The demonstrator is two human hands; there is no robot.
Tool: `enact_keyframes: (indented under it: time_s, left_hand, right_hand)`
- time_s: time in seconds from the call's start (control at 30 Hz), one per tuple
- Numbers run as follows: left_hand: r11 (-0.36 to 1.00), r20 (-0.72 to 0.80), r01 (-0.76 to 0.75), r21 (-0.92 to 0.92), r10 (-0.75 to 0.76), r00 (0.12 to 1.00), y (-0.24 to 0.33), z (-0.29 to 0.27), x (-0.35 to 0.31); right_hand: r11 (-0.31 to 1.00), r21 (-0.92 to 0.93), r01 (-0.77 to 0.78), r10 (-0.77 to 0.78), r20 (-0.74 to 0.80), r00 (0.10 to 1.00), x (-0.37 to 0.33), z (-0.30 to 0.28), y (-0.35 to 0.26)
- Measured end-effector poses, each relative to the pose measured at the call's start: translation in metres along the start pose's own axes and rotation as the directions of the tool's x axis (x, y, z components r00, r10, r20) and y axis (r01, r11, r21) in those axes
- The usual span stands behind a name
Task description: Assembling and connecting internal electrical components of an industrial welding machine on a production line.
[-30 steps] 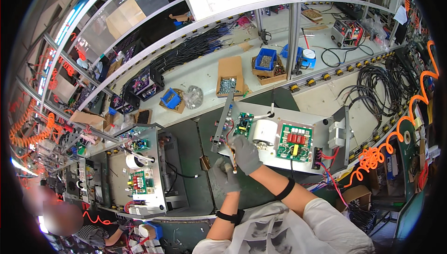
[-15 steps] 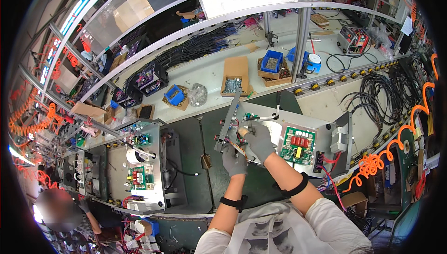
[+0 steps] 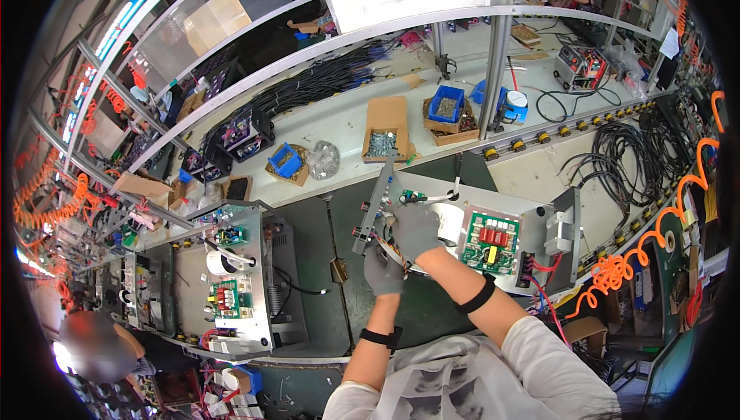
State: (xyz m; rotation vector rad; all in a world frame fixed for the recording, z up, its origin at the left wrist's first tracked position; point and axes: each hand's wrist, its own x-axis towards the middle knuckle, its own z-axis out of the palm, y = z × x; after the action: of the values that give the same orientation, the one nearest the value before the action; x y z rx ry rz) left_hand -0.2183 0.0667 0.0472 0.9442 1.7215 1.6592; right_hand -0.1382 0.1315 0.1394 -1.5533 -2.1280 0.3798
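On the green bench before me lies a metal chassis (image 3: 526,208) carrying a green circuit board (image 3: 493,243) with red and yellow parts. A narrow grey panel (image 3: 375,203) stands at its left end, with colored wires (image 3: 395,253) behind it. My left hand (image 3: 383,272), in a grey glove, is closed at the panel's lower end beside those wires; what it grips is hidden. Also gloved, my right hand (image 3: 417,230) reaches over the chassis behind the panel, next to a white cylinder (image 3: 449,223). Its fingers are bent in among the wires, and their tips are largely hidden.
A second chassis (image 3: 264,297) sits to the left. Beyond are a cardboard box of screws (image 3: 383,142), blue bins (image 3: 446,102) and [a blue bin lying at left] bags. Black cables (image 3: 628,154) lie at right, near an orange coiled hose (image 3: 613,270). A co-worker (image 3: 104,347) is at lower left.
My right hand has shifted slightly left and turned, its back now covering more of the wires. My left hand has moved slightly down and left. The chassis stays almost in place.
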Motion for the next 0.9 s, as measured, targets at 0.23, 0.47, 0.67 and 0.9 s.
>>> enact_keyframes:
  time_s: [0.23, 0.47, 0.67, 0.9]
  left_hand:
    - [0.927, -0.069, -0.168, 0.337, 0.202, 0.977, 0.006, 0.001, -0.002]
    - [0.777, -0.013, -0.136, 0.614, 0.183, 0.983, 0.015, -0.007, 0.002]
    - [0.831, -0.087, -0.057, 0.553, 0.126, 0.988, 0.01, 0.0, 0.002]
    - [0.976, -0.088, -0.166, 0.143, 0.18, 0.98, 0.004, -0.001, 0.004]
  right_hand:
    - [0.99, 0.04, -0.133, 0.138, -0.392, 0.91, -0.016, 0.019, -0.002]
    - [0.948, -0.314, -0.06, 0.032, -0.093, 0.995, 0.007, 0.016, -0.009]
    - [0.929, -0.369, 0.015, 0.012, 0.072, 0.997, 0.026, 0.013, -0.006]
    - [0.949, -0.106, -0.297, 0.312, 0.177, 0.933, 0.045, 0.036, 0.002]
